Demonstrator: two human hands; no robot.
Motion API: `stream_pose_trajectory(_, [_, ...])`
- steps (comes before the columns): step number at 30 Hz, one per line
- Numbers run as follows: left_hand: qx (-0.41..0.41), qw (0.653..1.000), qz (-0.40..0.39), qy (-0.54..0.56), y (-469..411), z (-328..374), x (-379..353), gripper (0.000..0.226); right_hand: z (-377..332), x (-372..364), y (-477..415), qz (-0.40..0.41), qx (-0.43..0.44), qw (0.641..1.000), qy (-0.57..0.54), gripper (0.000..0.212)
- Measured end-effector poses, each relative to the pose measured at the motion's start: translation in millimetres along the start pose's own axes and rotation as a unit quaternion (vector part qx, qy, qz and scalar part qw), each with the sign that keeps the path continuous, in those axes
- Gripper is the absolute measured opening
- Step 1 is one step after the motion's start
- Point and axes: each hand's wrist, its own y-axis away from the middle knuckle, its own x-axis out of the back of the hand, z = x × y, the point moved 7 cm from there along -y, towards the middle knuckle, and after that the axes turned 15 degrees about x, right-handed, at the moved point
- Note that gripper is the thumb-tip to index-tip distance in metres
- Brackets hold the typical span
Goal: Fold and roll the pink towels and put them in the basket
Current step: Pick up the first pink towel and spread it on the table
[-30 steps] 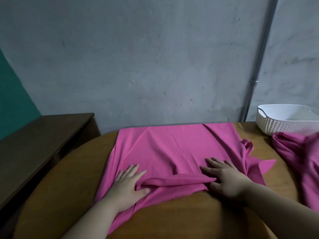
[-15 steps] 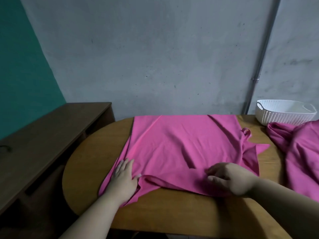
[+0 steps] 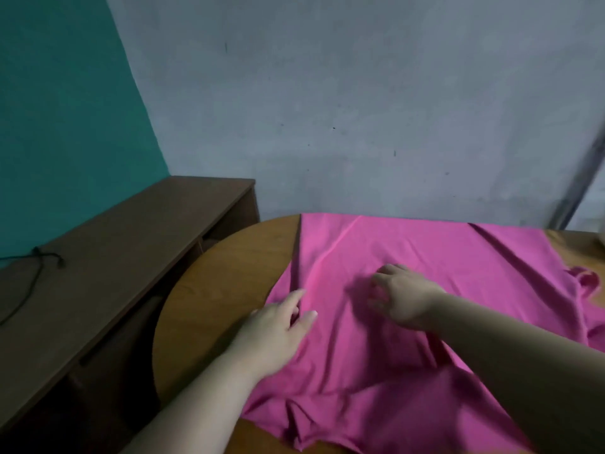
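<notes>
One pink towel (image 3: 425, 253) is seen spread over the round wooden table (image 3: 226, 283). Its far edge is laid along the table's rim by the grey wall (image 3: 360, 109), and its near part is rumpled into folds.

The left hand (image 3: 278, 329) is laid flat on the towel just inside its left edge, fingers straight and thumb spread; nothing is gripped.

The right hand (image 3: 404, 299) is held at the towel's middle, right of the left hand and apart from it, with fingers curled downward. Motion blur is noted, and whether fabric is pinched cannot be told. A shadow is cast on the cloth just left of this hand. The towel's near right part is crossed by the right forearm.

A low brown cabinet (image 3: 131, 257) is noted left of the table, with a black cable (image 3: 36, 267) lying on it.
</notes>
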Motion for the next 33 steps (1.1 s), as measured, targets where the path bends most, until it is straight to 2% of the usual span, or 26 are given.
stream_pose_trajectory(1, [-0.006,0.998,0.052,0.039,-14.1,-4.2,9.3,0.052,5.2,-6.1,-19.5,-0.014,-0.001,1.0,-0.007,0.06])
stream_pose_trajectory(2, [-0.006,0.995,0.093,0.042,-29.4,-8.6,16.1,0.04,10.9,-10.6,-37.2,-0.018,-0.009,1.0,-0.013,0.06])
stream_pose_trajectory(4, [0.024,0.992,0.126,0.004,-63.2,-20.3,19.3,0.039,22.9,-17.7,-70.3,-0.009,-0.025,0.999,-0.018,0.057])
stream_pose_trajectory(7, [0.073,0.985,0.137,-0.069,-119.0,-31.0,15.6,0.025,39.8,-23.8,-113.5,-0.002,-0.053,0.999,-0.009,0.059])
stream_pose_trajectory(10, [0.044,0.986,0.123,-0.108,-174.3,-23.8,4.2,0.03,59.3,-22.9,-144.8,0.022,-0.07,0.997,-0.003,0.06])
stream_pose_trajectory(13, [0.005,0.993,0.04,-0.108,-220.3,-8.0,-11.3,0.045,81.5,-28.0,-163.5,0.032,-0.095,0.995,-0.008,0.068])
stream_pose_trajectory(16, [0.005,0.991,-0.011,-0.135,-251.5,0.2,-19.7,0.054,99.2,-36.6,-175.7,-0.002,-0.108,0.994,-0.009,0.074])
stream_pose_trajectory(19, [0.092,0.979,0.015,-0.184,-275.6,-20.2,-5.5,0.057,111.7,-37.0,-182.4,-0.023,-0.122,0.992,-0.006,0.075])
stream_pose_trajectory(23, [0.298,0.926,0.058,-0.224,-278.7,-80.8,35.6,0.062,119.1,-38.2,-187.8,-0.026,-0.13,0.991,0.001,0.076])
stream_pose_trajectory(25, [0.343,0.904,0.049,-0.25,-274.2,-94.6,44.0,0.062,118.7,-37.7,-187.1,-0.026,-0.133,0.991,0.004,0.076])
stream_pose_trajectory(27, [0.323,0.905,0.07,-0.268,-273.9,-90.9,46.8,0.061,118.0,-36.9,-186.5,-0.025,-0.134,0.991,0.001,0.077])
stream_pose_trajectory(29, [0.218,0.941,0.098,-0.241,-280.6,-70.6,44.7,0.059,116.2,-36.0,-185.8,-0.027,-0.136,0.99,0.001,0.076])
stream_pose_trajectory(31, [0.101,0.983,0.06,-0.143,-286.1,-45.9,35.7,0.055,115.8,-35.4,-185.5,-0.028,-0.137,0.99,-0.001,0.076])
stream_pose_trajectory(33, [0.076,0.992,-0.006,-0.097,-290.1,-38.0,25.0,0.052,115.5,-34.6,-185.2,-0.033,-0.134,0.99,0.001,0.076])
